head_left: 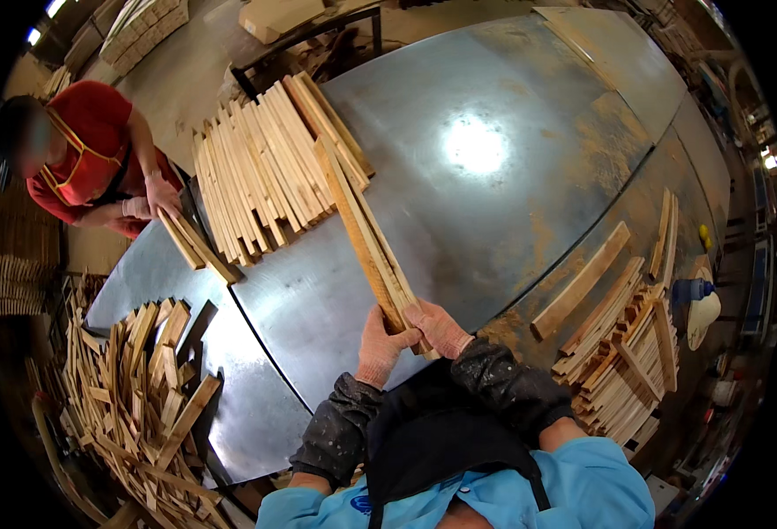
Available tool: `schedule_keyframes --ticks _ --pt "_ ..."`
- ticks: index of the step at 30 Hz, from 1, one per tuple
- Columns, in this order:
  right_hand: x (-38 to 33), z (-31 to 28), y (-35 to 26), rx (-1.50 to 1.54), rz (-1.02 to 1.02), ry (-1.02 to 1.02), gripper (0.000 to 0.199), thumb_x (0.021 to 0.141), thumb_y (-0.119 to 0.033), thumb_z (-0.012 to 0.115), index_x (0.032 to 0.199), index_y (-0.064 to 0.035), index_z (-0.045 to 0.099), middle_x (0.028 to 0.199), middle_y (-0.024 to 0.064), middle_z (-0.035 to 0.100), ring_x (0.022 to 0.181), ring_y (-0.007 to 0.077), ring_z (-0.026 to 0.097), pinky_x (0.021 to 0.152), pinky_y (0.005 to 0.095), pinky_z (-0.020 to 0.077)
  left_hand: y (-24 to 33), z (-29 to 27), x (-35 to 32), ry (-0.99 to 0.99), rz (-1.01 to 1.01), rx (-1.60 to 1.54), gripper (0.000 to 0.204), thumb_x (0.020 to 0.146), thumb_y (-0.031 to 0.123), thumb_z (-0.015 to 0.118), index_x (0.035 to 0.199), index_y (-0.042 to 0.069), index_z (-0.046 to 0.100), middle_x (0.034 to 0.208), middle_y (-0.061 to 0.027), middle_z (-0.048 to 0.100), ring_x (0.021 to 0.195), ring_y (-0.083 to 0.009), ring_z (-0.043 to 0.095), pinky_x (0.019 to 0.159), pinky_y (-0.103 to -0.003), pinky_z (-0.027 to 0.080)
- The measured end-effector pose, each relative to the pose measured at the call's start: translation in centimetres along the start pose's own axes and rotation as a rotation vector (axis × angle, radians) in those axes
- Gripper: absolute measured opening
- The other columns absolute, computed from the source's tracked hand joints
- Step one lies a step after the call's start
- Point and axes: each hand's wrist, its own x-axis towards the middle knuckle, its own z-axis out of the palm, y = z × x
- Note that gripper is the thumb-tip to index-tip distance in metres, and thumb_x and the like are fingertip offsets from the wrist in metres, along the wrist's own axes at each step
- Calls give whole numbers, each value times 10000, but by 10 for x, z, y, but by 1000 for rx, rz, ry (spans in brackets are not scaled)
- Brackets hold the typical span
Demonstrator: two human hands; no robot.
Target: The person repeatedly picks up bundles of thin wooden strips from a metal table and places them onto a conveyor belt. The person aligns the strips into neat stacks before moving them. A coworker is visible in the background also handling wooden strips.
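Steel tabletop [494, 203] carries a fanned stack of wooden slats [261, 172], and across it the left hand [380, 344] and right hand [439, 328] each clench the near end of a slat bundle [364, 231], apparently squaring it, so steady alignment seems needed.

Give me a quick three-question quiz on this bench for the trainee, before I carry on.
1. True or false: both of the person's hands grip the same bundle of wooden slats.
2. What surface does the far end of that bundle lie over?
3. Which lies on the person's right: A) the tidy slat stack, B) the loose heap of slats?

Key:
1. True: left hand and right hand hold its near end.
2. The metal table.
3. A.
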Motion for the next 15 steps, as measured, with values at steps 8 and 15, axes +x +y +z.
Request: schedule_keyframes --ticks 8,15 --pt "-81 -55 13 302 -290 118 544 1161 -338 578 1632 -86 472 1151 -14 657 940 98 608 776 283 539 12 95 -14 -244 39 -146 788 791 -14 823 1506 -18 491 1315 -95 646 1218 -231 634 1062 -379 538" --pt "-169 -136 78 284 -537 468 591 1146 -294 610 1660 -63 433 1460 92 641 1292 200 609 1093 351 507 -26 218 -24 -524 -60 -23 889 781 -61 788 1581 6 406 1330 -131 641 1201 -270 658 1056 -396 558"
